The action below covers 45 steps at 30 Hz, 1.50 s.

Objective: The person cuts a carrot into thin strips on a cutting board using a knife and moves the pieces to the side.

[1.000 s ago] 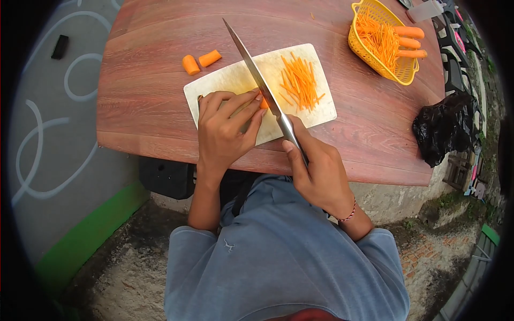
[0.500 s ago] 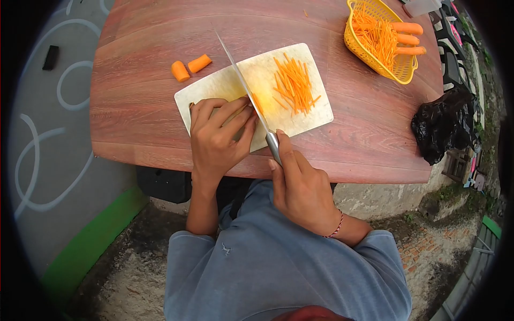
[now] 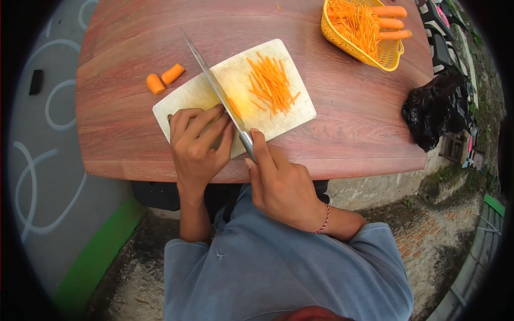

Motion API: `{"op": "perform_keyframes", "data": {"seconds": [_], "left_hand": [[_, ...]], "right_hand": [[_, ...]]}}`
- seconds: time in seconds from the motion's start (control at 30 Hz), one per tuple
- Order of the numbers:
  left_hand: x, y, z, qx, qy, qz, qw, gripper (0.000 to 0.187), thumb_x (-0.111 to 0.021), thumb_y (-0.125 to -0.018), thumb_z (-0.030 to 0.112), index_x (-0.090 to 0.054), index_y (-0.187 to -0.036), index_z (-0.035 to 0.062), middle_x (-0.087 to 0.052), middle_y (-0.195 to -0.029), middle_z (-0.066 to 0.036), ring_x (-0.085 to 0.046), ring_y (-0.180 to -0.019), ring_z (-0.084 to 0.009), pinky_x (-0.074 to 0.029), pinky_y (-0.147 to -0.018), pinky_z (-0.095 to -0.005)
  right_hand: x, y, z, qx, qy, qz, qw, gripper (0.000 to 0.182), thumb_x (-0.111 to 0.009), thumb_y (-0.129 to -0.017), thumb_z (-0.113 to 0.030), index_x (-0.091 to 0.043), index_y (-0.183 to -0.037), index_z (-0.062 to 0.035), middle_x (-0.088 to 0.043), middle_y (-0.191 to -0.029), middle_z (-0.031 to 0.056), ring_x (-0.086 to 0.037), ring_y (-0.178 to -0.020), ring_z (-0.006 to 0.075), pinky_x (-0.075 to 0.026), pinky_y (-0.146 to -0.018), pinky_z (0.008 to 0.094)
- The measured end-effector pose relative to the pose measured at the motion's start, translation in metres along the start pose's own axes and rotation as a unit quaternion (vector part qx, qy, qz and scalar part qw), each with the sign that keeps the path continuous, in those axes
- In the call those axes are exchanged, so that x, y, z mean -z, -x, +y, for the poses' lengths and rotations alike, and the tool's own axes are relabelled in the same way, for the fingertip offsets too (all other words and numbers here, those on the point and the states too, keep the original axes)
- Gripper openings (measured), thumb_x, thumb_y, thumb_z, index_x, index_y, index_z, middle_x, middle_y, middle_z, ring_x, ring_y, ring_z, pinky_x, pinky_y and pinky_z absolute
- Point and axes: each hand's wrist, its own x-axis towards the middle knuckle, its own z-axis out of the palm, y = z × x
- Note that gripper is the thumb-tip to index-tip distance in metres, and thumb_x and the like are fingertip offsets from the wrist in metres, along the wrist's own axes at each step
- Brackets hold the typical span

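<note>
My right hand (image 3: 284,187) is closed round the handle of a long knife (image 3: 215,84), its blade slanting up and left over a white cutting board (image 3: 187,98). Beside the blade, the bent fingers of my left hand (image 3: 198,147) press down on the board's left part; what they hold is mostly hidden under them. A thin orange strip (image 3: 233,106) lies along the blade's right side. Cut carrot strips (image 3: 272,85) form a pile on the board's right half. Two carrot pieces (image 3: 155,84) rest on the table left of the board.
A yellow basket (image 3: 342,44) with shredded carrot and several whole carrots (image 3: 390,12) stands at the table's back right. On the right edge of the wooden table (image 3: 353,123) is a black plastic bag (image 3: 439,109). Dark chairs (image 3: 441,51) stand beyond it.
The view has shifted, so the table and board appear further left. A thin strip now shows more fully beside the blade. Both hands keep their hold.
</note>
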Motion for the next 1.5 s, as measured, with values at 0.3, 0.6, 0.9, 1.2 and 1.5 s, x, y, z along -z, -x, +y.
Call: {"op": "perform_keyframes", "data": {"seconds": [0.3, 0.6, 0.9, 1.2, 1.5], "left_hand": [[0.001, 0.001, 0.002, 0.001, -0.018, 0.000, 1.000, 0.025, -0.083, -0.073, -0.002, -0.081, -0.098, 0.0007, -0.079, -0.104, -0.009, -0.066, -0.090, -0.0291, -0.053, -0.082, -0.0398], [-0.002, 0.002, 0.005, -0.003, -0.030, 0.010, 1.000, 0.028, -0.087, -0.078, 0.002, -0.084, -0.105, 0.0038, -0.082, -0.112, -0.005, -0.066, -0.091, -0.0256, -0.055, -0.083, -0.0352], [-0.001, 0.000, 0.007, 0.006, -0.031, 0.010, 0.999, 0.023, -0.087, -0.080, 0.003, -0.085, -0.103, 0.0038, -0.081, -0.112, -0.006, -0.066, -0.096, -0.0253, -0.055, -0.085, -0.0362], [0.001, 0.001, 0.007, 0.008, -0.028, 0.001, 1.000, 0.023, -0.085, -0.076, -0.001, -0.084, -0.099, 0.0020, -0.079, -0.108, -0.009, -0.068, -0.097, -0.0296, -0.056, -0.085, -0.0402], [0.003, 0.003, 0.004, 0.008, -0.014, -0.012, 1.000, 0.025, -0.082, -0.071, -0.005, -0.081, -0.096, -0.0007, -0.077, -0.107, -0.012, -0.068, -0.098, -0.0328, -0.056, -0.084, -0.0424]], "right_hand": [[-0.019, -0.033, 0.008, 0.031, -0.011, 0.052, 0.998, 0.057, -0.067, -0.100, -0.014, -0.048, -0.151, 0.0059, -0.065, -0.085, 0.0176, -0.065, -0.058, 0.0369, -0.053, -0.048, 0.0457], [0.013, -0.026, 0.029, 0.026, -0.198, 0.023, 0.980, 0.046, -0.062, -0.104, -0.011, -0.052, -0.143, 0.0093, -0.069, -0.087, 0.0266, -0.068, -0.073, 0.0470, -0.054, -0.066, 0.0540], [0.011, -0.009, 0.028, 0.052, -0.202, 0.040, 0.977, 0.047, -0.063, -0.103, -0.010, -0.050, -0.144, 0.0096, -0.067, -0.087, 0.0274, -0.068, -0.075, 0.0473, -0.054, -0.067, 0.0546], [0.010, 0.002, 0.018, 0.042, -0.091, 0.029, 0.995, 0.054, -0.065, -0.102, -0.015, -0.050, -0.148, 0.0090, -0.066, -0.084, 0.0211, -0.067, -0.062, 0.0385, -0.055, -0.054, 0.0486], [-0.004, 0.006, 0.006, 0.041, -0.008, 0.043, 0.998, 0.056, -0.064, -0.103, -0.021, -0.052, -0.148, 0.0096, -0.060, -0.080, 0.0144, -0.062, -0.049, 0.0282, -0.052, -0.043, 0.0419]]}}
